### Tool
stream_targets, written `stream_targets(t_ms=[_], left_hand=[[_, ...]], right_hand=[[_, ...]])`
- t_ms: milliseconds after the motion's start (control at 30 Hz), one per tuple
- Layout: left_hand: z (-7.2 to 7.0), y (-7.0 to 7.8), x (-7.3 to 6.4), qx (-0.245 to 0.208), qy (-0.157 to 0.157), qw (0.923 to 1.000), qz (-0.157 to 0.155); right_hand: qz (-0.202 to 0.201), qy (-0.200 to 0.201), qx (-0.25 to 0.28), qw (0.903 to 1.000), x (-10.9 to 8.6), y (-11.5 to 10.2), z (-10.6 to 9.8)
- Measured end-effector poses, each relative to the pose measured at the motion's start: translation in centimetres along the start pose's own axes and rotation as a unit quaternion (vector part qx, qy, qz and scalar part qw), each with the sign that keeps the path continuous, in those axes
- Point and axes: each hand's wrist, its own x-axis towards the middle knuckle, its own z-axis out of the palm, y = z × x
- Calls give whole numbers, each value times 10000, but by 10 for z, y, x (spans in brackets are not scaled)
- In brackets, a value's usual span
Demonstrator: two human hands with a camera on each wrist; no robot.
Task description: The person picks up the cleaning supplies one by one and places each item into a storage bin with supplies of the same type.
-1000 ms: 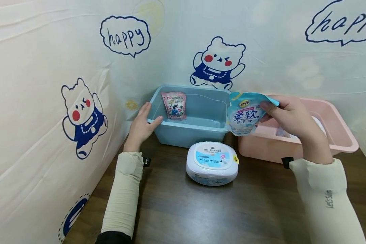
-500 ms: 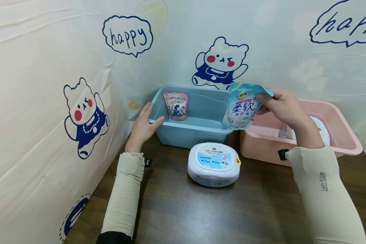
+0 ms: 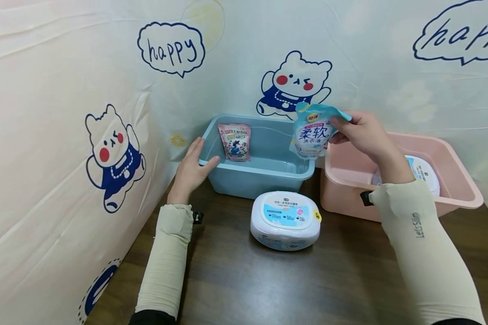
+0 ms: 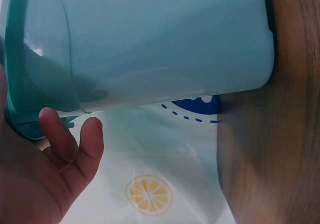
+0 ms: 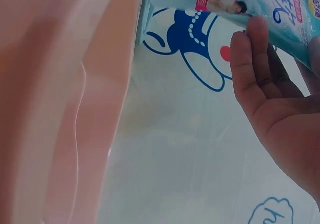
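My right hand (image 3: pixel 366 137) pinches a light-blue laundry detergent refill pouch (image 3: pixel 312 135) by its upper right edge. The pouch hangs upright and overlaps the right end of a blue plastic bin (image 3: pixel 256 178) in the head view. In the right wrist view the thumb and fingers hold the pouch's (image 5: pixel 280 8) side. My left hand (image 3: pixel 190 174) rests at the bin's front left corner, thumb on the rim and the other fingers along the outer side. Inside that bin a small pink packet (image 3: pixel 236 142) leans at the left end.
A white lidded oval tub (image 3: pixel 285 221) stands on the dark wood table (image 3: pixel 268 289) before the blue bin. To the right, a pink bin (image 3: pixel 345 201) contains another white tub (image 3: pixel 424 174), partly hidden by my right arm. Printed cloth (image 3: pixel 227 67) rises behind the bins.
My right hand has carried the pouch up and leftward, from between the two bins to over the blue bin's right end. The left hand has stayed at the bin's corner.
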Motion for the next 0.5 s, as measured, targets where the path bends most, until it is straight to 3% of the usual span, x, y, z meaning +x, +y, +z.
stream_targets(t_ms=[500], left_hand=[[-1, 1, -1, -34, -1, 10000, -9]], right_hand=[[561, -144, 134, 9982, 34, -5, 21]])
